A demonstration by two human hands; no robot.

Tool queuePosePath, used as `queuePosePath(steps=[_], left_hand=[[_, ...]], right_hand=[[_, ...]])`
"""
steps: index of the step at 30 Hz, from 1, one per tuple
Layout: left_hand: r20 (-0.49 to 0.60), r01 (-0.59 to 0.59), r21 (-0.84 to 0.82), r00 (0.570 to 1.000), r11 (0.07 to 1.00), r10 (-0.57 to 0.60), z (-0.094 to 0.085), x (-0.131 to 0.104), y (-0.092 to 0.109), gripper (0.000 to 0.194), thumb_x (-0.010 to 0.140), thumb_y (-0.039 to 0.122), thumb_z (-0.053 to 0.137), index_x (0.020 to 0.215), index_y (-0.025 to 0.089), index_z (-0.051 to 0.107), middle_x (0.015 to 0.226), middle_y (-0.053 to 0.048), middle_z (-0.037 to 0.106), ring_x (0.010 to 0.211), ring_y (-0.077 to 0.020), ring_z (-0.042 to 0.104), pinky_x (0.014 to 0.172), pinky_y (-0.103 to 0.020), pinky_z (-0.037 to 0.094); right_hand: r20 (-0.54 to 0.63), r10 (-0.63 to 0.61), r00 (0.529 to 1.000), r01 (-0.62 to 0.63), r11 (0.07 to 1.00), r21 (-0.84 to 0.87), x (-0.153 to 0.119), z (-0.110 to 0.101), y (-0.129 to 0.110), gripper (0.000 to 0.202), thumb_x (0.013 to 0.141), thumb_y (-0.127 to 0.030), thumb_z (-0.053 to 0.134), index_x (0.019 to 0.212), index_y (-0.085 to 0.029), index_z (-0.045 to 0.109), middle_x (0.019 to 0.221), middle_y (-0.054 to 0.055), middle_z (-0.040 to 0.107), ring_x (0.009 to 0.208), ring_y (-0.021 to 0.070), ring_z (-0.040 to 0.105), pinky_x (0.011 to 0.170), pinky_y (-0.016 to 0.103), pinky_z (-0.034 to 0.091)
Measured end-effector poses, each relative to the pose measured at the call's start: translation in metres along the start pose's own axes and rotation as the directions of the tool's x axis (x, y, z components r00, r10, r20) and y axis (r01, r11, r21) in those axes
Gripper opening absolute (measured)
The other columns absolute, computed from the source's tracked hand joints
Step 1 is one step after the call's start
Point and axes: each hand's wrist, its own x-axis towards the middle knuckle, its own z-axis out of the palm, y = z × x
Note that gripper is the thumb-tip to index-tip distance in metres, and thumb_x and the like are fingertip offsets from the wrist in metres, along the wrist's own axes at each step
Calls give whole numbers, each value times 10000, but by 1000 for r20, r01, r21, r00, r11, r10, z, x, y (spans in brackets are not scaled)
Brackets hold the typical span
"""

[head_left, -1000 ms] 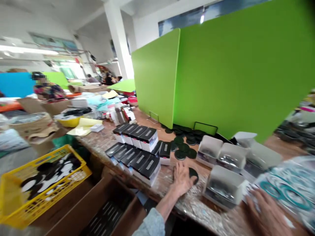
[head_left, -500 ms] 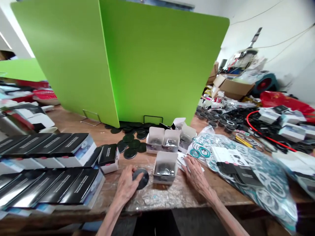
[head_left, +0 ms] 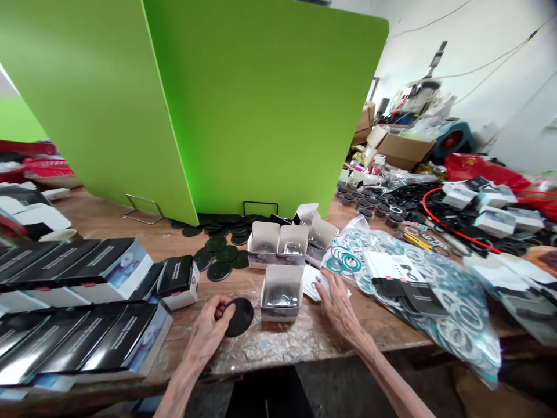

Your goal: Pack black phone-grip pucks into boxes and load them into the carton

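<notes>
My left hand (head_left: 213,323) pinches the edge of a black round disc (head_left: 241,317) just above the table. To the right of the disc stands an open white box (head_left: 281,293) with a clear-wrapped item inside. My right hand (head_left: 338,300) rests with its fingers on white printed cards (head_left: 311,281) beside that box; whether it grips one is hard to tell. Behind, more open boxes (head_left: 292,244) hold similar wrapped items. Several dark discs (head_left: 219,270) lie behind the left hand, near a closed black-topped box (head_left: 177,280).
Closed black boxes (head_left: 104,264) stand in rows at the left. A plastic bag of teal and white rings (head_left: 456,302) covers the table's right side, with cards on it. Green panels (head_left: 261,104) stand at the back. Tangled black parts (head_left: 418,203) lie at the back right.
The view has shifted, moving the scene leftward. My left hand has turned the disc so that its flat dark face shows more. My right hand's fingers have shifted slightly over the cards.
</notes>
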Motion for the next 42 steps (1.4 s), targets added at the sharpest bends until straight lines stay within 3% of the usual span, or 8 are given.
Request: queuePosePath(steps=[9, 14, 18, 23, 28, 32, 38, 42], left_hand=[[15, 12, -120, 1000, 993, -10, 3, 4, -14, 368, 728, 563, 568, 829, 210, 584, 708, 18, 544, 638, -153, 480, 604, -255, 422], [9, 30, -205, 1000, 978, -29, 0, 0, -7, 405, 708, 584, 596, 834, 199, 586, 716, 27, 530, 627, -131, 465, 584, -228, 416], [-35, 116, -411, 989, 904, -143, -11, -3, 5, 430, 606, 557, 724, 798, 194, 600, 759, 15, 584, 672, -141, 509, 582, -212, 409], [30, 230, -673, 958, 703, -284, -29, -17, 31, 424, 568, 454, 816, 839, 201, 610, 814, 28, 615, 716, -120, 519, 585, -174, 400], [143, 212, -753, 977, 623, -160, -21, -43, 86, 364, 636, 413, 805, 840, 189, 603, 817, 17, 623, 758, -123, 548, 642, -188, 436], [209, 191, -790, 977, 582, -38, 3, -54, 117, 292, 717, 384, 758, 820, 169, 590, 778, 20, 587, 706, -92, 513, 648, -179, 429], [73, 87, -770, 996, 633, -48, 19, -62, 118, 253, 774, 387, 707, 818, 172, 581, 745, 27, 575, 685, -91, 505, 620, -172, 416], [-7, -20, -687, 1000, 727, 21, 23, -56, 105, 243, 809, 380, 659, 955, 197, 595, 903, -9, 609, 856, -139, 561, 769, -224, 443]], right_hand=[[-37, 110, 993, -105, 987, 118, 9, 3, 12, 250, 923, -291, 431, 1139, -191, 508, 1069, 113, 573, 1022, 262, 533, 865, 426, 445], [-48, 159, 986, -144, 963, 230, 8, -6, 10, 198, 950, -305, 358, 980, -195, 520, 849, 47, 603, 777, 186, 568, 732, 314, 452], [-103, 250, 963, -216, 940, 265, 11, -18, 13, 234, 935, -364, 363, 898, -192, 517, 862, 59, 590, 817, 198, 544, 750, 327, 431], [-88, 357, 930, -313, 895, 319, 16, -47, 10, 288, 905, -440, 405, 836, -189, 529, 730, 14, 585, 660, 167, 519, 628, 286, 412], [31, 327, 944, -307, 847, 434, 6, -85, -36, 306, 887, -483, 486, 805, -195, 551, 681, -19, 539, 614, 134, 467, 573, 247, 369], [248, 249, 936, -351, 681, 643, -6, -89, -88, 299, 886, -483, 537, 796, -197, 542, 650, -36, 482, 571, 107, 413, 524, 223, 318], [419, 276, 865, -475, 180, 861, -19, -62, -133, 297, 864, -472, 609, 968, -199, 555, 785, -20, 571, 691, 112, 513, 635, 214, 413], [300, 321, 898, -386, 249, 888, -18, -60, -135, 297, 885, -422, 595, 1079, -199, 570, 961, 29, 641, 912, 172, 583, 834, 290, 454]])
